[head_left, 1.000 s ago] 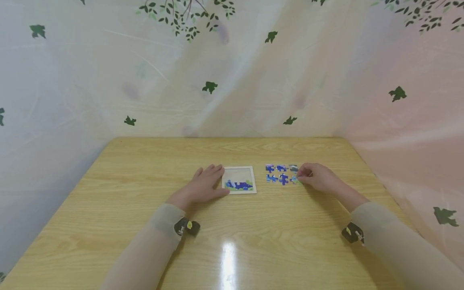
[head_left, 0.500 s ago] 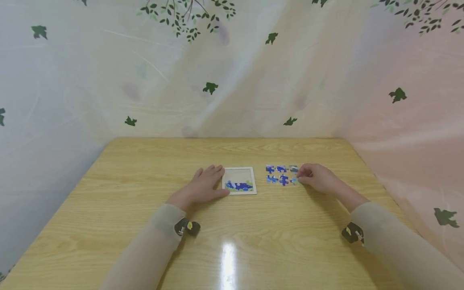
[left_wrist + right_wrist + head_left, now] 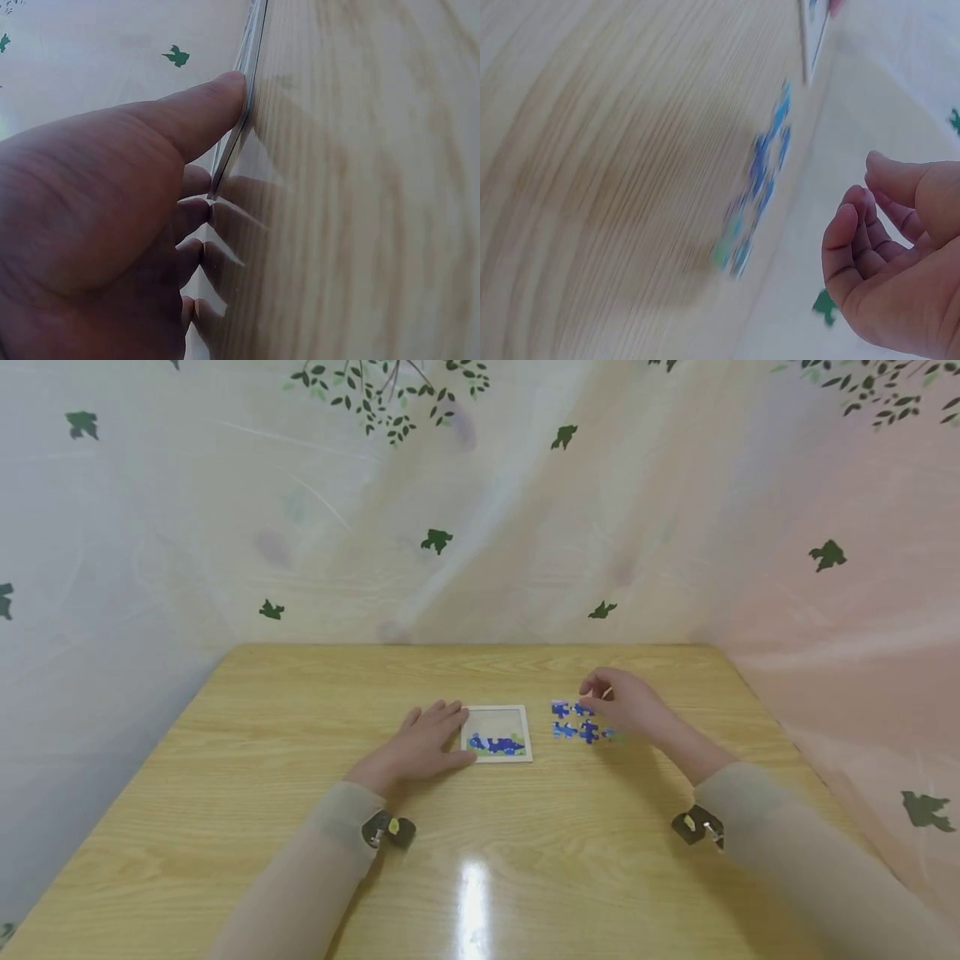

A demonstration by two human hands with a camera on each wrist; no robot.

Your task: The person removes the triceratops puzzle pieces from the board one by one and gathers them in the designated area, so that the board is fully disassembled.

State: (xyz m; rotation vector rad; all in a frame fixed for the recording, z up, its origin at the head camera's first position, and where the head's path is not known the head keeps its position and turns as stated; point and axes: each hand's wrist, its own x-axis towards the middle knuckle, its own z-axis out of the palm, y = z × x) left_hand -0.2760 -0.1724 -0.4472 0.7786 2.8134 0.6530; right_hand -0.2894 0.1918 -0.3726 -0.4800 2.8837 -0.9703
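Note:
A square puzzle tray with a pale rim (image 3: 528, 735) lies on the table, its lower part filled with blue and green jigsaw pieces (image 3: 495, 744). My left hand (image 3: 423, 743) rests at the tray's left edge, fingers spread; in the left wrist view the thumb (image 3: 206, 112) touches the tray's edge (image 3: 257, 45). Right of the tray lie several loose jigsaw pieces (image 3: 565, 729) in two rows. Above their right end hovers my right hand (image 3: 633, 702), partly covering the back row. In the right wrist view its fingers (image 3: 840, 247) are loosely bent, apart from the thumb, with nothing visible between them.
The wooden table (image 3: 480, 827) reaches back to a pale curtain (image 3: 495, 585) printed with green birds and leaves. Small dark cameras (image 3: 390, 829) are strapped at both beige sleeves. A bright light reflection (image 3: 473, 902) lies on the near tabletop.
My right hand has risen from the right end of the loose pieces and moved left and away over the back row. The left hand and the tray stay in place.

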